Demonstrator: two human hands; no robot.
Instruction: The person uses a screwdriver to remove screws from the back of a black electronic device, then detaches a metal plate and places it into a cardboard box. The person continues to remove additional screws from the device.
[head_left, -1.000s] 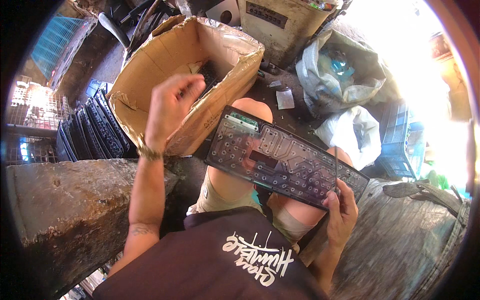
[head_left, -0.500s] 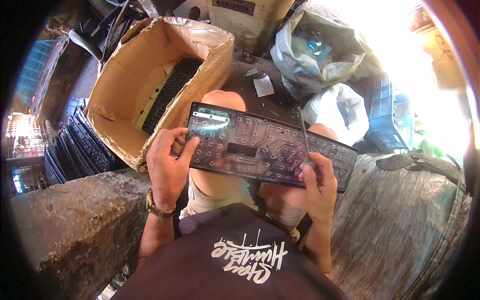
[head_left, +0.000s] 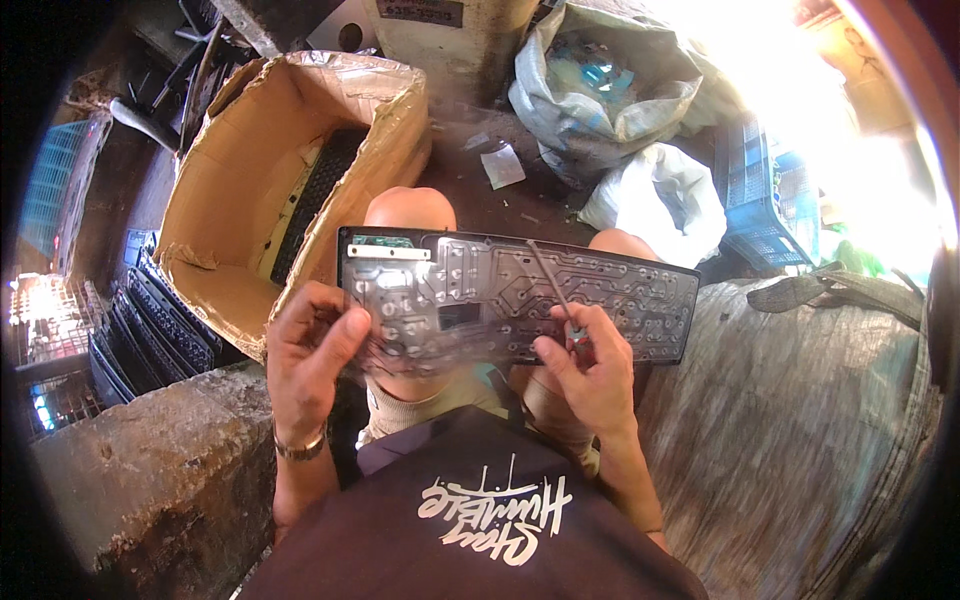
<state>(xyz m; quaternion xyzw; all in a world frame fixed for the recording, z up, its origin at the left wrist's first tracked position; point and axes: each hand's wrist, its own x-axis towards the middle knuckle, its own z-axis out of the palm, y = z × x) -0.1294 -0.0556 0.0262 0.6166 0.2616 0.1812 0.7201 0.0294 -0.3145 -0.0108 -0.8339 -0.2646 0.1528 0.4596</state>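
Keyboard (head_left: 505, 305), left end at left grip (head_left: 306, 370)

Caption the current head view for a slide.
Left hand at an opened keyboard, right hand holding a screwdriver over it, box nearby.

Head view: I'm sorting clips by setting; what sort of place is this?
Probably a salvage workspace: an opened keyboard over the knees, stacked black panels, and a torn cardboard box holding another keyboard.
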